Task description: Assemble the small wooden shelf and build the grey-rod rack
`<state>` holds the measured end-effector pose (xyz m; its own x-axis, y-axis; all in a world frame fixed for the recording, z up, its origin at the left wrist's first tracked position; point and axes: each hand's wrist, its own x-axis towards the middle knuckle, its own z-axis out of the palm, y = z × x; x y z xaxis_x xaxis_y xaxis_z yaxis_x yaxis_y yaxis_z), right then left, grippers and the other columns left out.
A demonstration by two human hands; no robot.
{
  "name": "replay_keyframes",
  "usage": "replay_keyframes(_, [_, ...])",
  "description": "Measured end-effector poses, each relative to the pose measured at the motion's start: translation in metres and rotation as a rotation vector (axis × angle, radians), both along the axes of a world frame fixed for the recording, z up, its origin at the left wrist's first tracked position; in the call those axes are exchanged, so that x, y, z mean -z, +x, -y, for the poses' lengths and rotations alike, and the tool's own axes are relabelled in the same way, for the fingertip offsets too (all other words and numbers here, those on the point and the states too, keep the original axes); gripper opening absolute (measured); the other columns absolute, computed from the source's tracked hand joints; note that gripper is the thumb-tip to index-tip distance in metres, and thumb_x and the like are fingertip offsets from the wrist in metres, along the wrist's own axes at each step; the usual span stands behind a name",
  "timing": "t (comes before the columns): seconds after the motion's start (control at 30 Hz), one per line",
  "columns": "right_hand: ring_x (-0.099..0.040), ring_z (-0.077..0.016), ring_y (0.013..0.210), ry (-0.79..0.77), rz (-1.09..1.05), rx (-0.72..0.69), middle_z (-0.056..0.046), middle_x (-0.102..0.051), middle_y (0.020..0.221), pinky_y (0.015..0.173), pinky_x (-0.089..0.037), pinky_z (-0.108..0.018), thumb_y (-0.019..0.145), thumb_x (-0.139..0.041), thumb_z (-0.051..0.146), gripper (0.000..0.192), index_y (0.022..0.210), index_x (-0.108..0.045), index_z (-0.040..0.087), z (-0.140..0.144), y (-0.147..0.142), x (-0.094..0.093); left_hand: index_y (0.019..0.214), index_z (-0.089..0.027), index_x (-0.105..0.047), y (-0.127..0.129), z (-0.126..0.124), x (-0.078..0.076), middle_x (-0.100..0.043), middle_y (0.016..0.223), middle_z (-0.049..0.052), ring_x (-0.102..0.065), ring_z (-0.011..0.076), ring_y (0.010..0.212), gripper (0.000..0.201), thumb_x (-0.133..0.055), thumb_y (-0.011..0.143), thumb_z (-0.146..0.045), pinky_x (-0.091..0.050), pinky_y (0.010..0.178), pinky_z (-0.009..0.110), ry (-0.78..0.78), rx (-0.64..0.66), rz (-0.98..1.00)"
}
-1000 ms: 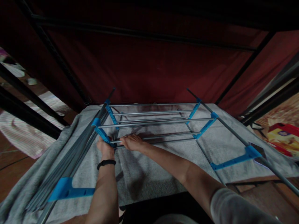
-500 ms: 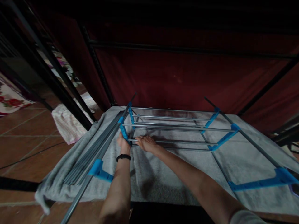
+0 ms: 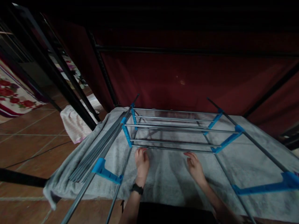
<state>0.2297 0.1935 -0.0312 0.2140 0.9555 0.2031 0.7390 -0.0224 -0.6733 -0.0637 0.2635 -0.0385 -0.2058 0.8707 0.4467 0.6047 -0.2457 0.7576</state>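
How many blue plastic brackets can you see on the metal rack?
6. Left side: far, middle, near. Right side: far, middle, near. The picture is dark, so others may be hidden.

A rack (image 3: 173,130) of grey rods and blue plastic brackets lies on a grey towel (image 3: 163,180) spread on the floor. The left hand (image 3: 141,161) and the right hand (image 3: 194,165) rest flat and empty on the towel, just short of the nearest rod. Loose rods (image 3: 98,149) lie bundled at the left. Behind hangs dark red cloth (image 3: 177,77).
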Motion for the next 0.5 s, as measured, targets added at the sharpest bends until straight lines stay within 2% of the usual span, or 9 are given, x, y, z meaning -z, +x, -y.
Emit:
replay_keyframes(0.07, [-0.061, -0.0272, 0.121, 0.048, -0.051, 0.171, -0.017, -0.065, 0.121, 0.107, -0.048, -0.048, 0.091, -0.029, 0.041, 0.047, 0.118, -0.068, 0.034, 0.019, 0.048, 0.013, 0.104, -0.027, -0.064, 0.019, 0.005, 0.000, -0.063, 0.111, 0.011, -0.059, 0.0273, 0.112, 0.024, -0.043, 0.094, -0.020, -0.048, 0.101, 0.047, -0.033, 0.191, -0.181])
replay_keyframes(0.13, [-0.061, -0.0295, 0.118, 0.069, -0.054, 0.355, -0.019, -0.063, 0.120, 0.105, -0.048, -0.050, 0.087, -0.034, 0.040, 0.049, 0.122, -0.066, 0.028, 0.032, 0.088, 0.018, 0.112, -0.025, -0.065, 0.038, 0.002, -0.004, -0.064, 0.118, 0.011, -0.058, 0.0270, 0.114, 0.028, -0.042, 0.096, -0.020, -0.047, 0.102, 0.046, -0.064, 0.310, -0.344])
replay_keyframes(0.2, [-0.060, -0.0305, 0.120, 0.044, -0.032, 0.525, -0.024, -0.060, 0.124, 0.104, -0.048, -0.047, 0.086, -0.036, 0.037, 0.052, 0.130, -0.062, 0.025, 0.038, 0.116, 0.018, 0.120, -0.022, -0.064, 0.054, -0.007, -0.008, -0.063, 0.124, 0.012, -0.058, 0.0278, 0.116, 0.032, -0.042, 0.098, -0.020, -0.045, 0.103, 0.047, -0.073, 0.383, -0.485])
replay_keyframes(0.27, [-0.058, -0.0298, 0.123, 0.015, -0.029, 0.634, -0.027, -0.057, 0.130, 0.104, -0.047, -0.042, 0.086, -0.036, 0.034, 0.056, 0.136, -0.057, 0.024, 0.039, 0.132, 0.017, 0.126, -0.020, -0.063, 0.069, -0.018, -0.009, -0.063, 0.126, 0.014, -0.057, 0.0291, 0.117, 0.034, -0.043, 0.098, -0.022, -0.044, 0.103, 0.048, -0.070, 0.443, -0.598])
replay_keyframes(0.37, [-0.058, -0.0267, 0.124, 0.010, -0.056, 0.662, -0.026, -0.055, 0.133, 0.105, -0.046, -0.036, 0.085, -0.037, 0.029, 0.059, 0.141, -0.052, 0.018, 0.028, 0.144, 0.017, 0.131, -0.020, -0.061, 0.086, -0.033, -0.008, -0.064, 0.127, 0.014, -0.058, 0.0298, 0.116, 0.036, -0.047, 0.098, -0.023, -0.045, 0.102, 0.049, -0.087, 0.551, -0.721])
replay_keyframes(0.5, [-0.059, -0.0237, 0.121, 0.016, -0.028, 0.575, -0.019, -0.060, 0.130, 0.102, -0.049, -0.038, 0.081, -0.037, 0.021, 0.060, 0.140, -0.049, 0.014, 0.007, 0.151, 0.026, 0.125, -0.019, -0.067, 0.098, -0.049, -0.010, -0.065, 0.127, 0.013, -0.059, 0.0284, 0.118, 0.033, -0.049, 0.096, -0.018, -0.045, 0.104, 0.045, -0.134, 0.661, -0.772])
